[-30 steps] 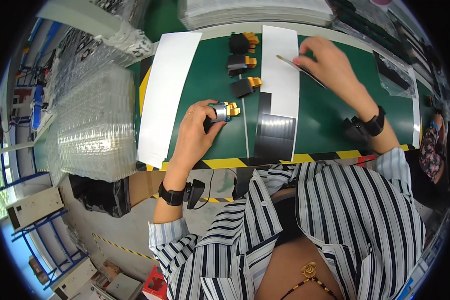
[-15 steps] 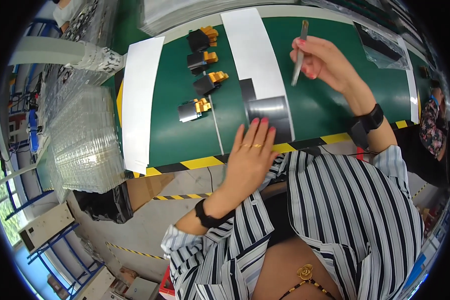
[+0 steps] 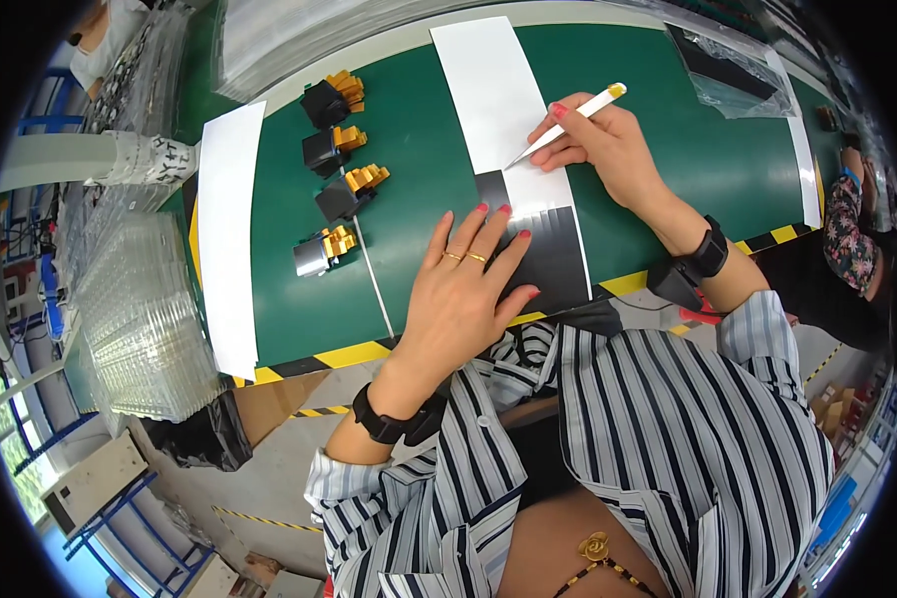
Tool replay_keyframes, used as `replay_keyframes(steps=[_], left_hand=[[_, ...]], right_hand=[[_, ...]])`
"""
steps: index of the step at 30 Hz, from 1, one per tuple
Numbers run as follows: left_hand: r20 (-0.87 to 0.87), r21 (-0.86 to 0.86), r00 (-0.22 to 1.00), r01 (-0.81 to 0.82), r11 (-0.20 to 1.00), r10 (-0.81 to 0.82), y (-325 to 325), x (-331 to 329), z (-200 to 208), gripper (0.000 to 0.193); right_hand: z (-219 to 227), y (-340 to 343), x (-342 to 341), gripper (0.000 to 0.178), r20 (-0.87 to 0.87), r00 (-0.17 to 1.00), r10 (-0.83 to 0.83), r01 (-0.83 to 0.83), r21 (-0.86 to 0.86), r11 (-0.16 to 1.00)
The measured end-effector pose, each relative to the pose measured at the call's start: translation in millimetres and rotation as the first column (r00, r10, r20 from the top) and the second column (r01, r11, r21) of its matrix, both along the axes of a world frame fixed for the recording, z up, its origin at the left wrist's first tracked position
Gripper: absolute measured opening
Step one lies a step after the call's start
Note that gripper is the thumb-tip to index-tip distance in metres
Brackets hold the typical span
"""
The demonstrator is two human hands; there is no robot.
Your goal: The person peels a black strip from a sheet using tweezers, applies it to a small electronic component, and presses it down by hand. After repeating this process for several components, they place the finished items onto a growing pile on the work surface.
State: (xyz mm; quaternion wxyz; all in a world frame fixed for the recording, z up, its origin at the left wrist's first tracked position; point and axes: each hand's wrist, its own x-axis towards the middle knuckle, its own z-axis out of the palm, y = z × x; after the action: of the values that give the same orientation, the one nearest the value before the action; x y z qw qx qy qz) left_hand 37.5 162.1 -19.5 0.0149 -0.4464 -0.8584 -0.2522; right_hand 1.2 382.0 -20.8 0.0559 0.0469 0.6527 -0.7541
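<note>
Black film (image 3: 558, 261): on white strip (image 3: 498, 90), near-mid tabletop (image 3: 718, 179); prob. light, thin, bendy; take by edge.
Tweezers (image 3: 586, 111): prob. light, stiff; hold mid-shank; tip nr film's far end, can't tell if touching.
R hand (image 3: 608, 154): grip clamped on tweezers, angled far-L.
L hand (image 3: 458, 289): palm down, fingers apart, over film's L side.

Assembly workshop: green workbench (image 3: 698, 189), black-and-yellow edge tape (image 3: 354, 355), stacked clear trays (image 3: 154, 319), blue metal racks (image 3: 120, 525).
</note>
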Motion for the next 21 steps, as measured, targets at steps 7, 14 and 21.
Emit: replay_keyframes(steps=[7, 14, 21], left_hand=[[0.032, -0.016, 0.999, -0.024, 1.0, 0.025, 8.7, -3.2, -0.6, 0.043], [0.01, -0.031, 1.0, -0.03, 0.999, 0.03, 11.0, -4.8, -3.0, 0.042], [0.041, -0.034, 0.999, -0.03, 0.999, 0.031, 10.9, -1.6, -4.1, 0.043]], right_hand=[[-0.6, 0.5, -0.8, 0.021, -0.013, 0.999, -0.051, 0.051, 0.016, 0.999], [-1.8, -0.1, -0.9, 0.022, -0.013, 0.999, -0.032, 0.032, 0.005, 0.999], [-3.1, 1.3, 2.2, 0.022, -0.001, 0.999, -0.052, 0.052, -0.006, 0.999]])
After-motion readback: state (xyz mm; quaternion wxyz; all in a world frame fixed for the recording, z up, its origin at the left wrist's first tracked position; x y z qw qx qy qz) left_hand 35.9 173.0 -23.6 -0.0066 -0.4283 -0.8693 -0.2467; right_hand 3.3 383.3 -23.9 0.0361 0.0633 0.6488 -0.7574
